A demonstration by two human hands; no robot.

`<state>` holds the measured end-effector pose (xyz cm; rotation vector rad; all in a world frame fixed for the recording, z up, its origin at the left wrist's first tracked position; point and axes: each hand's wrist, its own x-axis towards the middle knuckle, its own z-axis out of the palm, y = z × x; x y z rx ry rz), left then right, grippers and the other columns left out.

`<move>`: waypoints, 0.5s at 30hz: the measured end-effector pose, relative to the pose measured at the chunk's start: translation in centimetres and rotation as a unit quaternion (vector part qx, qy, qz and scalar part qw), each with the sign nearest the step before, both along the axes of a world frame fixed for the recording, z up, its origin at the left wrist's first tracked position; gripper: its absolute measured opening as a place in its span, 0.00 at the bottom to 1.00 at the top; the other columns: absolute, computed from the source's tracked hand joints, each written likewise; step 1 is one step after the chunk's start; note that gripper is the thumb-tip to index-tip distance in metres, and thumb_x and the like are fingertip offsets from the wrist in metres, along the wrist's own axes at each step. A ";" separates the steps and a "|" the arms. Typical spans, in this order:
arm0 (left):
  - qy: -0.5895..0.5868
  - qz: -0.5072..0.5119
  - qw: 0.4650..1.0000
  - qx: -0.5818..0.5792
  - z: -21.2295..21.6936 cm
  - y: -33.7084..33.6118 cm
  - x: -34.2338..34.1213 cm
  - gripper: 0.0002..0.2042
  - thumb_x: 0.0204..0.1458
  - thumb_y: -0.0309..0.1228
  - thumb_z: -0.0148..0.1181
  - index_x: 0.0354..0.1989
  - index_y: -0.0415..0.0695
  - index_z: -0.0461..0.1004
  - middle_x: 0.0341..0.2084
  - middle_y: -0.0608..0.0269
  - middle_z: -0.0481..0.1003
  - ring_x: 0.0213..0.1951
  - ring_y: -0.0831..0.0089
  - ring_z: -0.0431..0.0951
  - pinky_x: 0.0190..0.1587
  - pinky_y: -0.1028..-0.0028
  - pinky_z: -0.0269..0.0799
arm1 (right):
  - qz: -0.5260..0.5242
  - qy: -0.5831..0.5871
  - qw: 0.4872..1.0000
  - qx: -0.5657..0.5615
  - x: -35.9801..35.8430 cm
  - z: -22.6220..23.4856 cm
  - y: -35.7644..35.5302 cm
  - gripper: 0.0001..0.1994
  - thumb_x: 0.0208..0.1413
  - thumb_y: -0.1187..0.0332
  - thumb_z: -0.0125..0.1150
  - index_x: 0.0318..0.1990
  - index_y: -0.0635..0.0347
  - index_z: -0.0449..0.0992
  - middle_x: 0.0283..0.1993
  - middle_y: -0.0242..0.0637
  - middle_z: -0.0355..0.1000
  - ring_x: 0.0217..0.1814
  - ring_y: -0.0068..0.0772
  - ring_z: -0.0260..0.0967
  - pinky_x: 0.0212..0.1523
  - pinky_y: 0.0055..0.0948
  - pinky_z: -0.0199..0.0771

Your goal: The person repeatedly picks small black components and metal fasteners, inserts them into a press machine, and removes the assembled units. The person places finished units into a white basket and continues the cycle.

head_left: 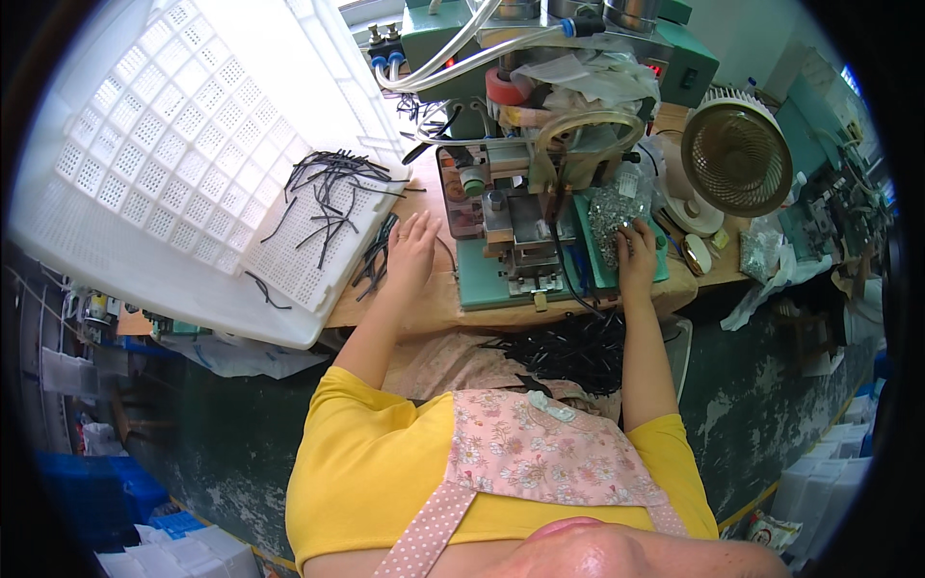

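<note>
Gathering small metal parts [607,214] seems in hand and calls for a fine pinch: the right hand [636,258] curls at them in the green tray [604,274], grip unclear, while the left hand [412,252] lies loosely spread beside black strips [374,262].

The place is a workshop of a factory kind: a metal machine [520,217] with pale hoses [525,39] stands on the tabletop [424,304], small metal parts [607,220] heap to its right, a perforated crate [183,130] bears black strips [337,166] at left, and plastic boxes [821,493] stand by the scuffed green floor [737,390].
</note>
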<state>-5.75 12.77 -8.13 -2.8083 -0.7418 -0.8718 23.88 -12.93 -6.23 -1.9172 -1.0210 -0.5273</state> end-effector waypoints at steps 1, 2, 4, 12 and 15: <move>0.094 -0.001 0.995 0.026 -0.7 0.6 -0.2 0.13 0.53 0.28 0.53 0.48 0.48 0.71 0.56 0.63 0.67 0.58 0.65 0.64 0.62 0.63 0.53 | 0.001 0.007 1.000 -0.005 0.1 0.0 -0.1 0.08 0.52 0.74 0.62 0.40 0.61 0.75 0.48 0.43 0.69 0.49 0.46 0.67 0.45 0.37 0.69; 0.081 -0.015 0.995 0.059 -1.3 0.9 -0.3 0.12 0.53 0.28 0.53 0.46 0.48 0.72 0.56 0.63 0.67 0.58 0.66 0.64 0.62 0.64 0.52 | 0.001 0.016 1.000 -0.010 0.2 0.1 -0.1 0.07 0.52 0.74 0.62 0.39 0.61 0.75 0.48 0.43 0.69 0.49 0.45 0.67 0.46 0.38 0.68; 0.112 -0.022 0.990 0.082 -1.6 1.4 -0.2 0.09 0.52 0.28 0.52 0.41 0.48 0.73 0.55 0.64 0.68 0.58 0.66 0.64 0.61 0.66 0.52 | -0.009 -0.035 0.999 -0.033 0.3 0.3 -0.3 0.06 0.53 0.72 0.62 0.38 0.61 0.75 0.46 0.40 0.70 0.48 0.43 0.68 0.47 0.38 0.64; -0.191 0.106 0.956 -0.197 3.8 1.8 -2.4 0.07 0.55 0.31 0.55 0.37 0.42 0.69 0.26 0.58 0.76 0.27 0.62 0.77 0.31 0.66 0.71 | 0.008 -0.048 0.997 -0.063 0.6 0.4 -0.4 0.04 0.55 0.72 0.59 0.37 0.57 0.72 0.39 0.36 0.71 0.41 0.40 0.67 0.47 0.38 0.56; -0.154 0.131 0.884 -0.421 4.2 1.2 -4.4 0.08 0.58 0.33 0.52 0.39 0.41 0.68 0.22 0.55 0.75 0.22 0.63 0.77 0.27 0.65 0.71 | -0.002 -0.044 0.998 -0.052 0.3 0.4 -0.3 0.04 0.56 0.72 0.58 0.38 0.57 0.72 0.37 0.37 0.71 0.40 0.40 0.67 0.47 0.38 0.57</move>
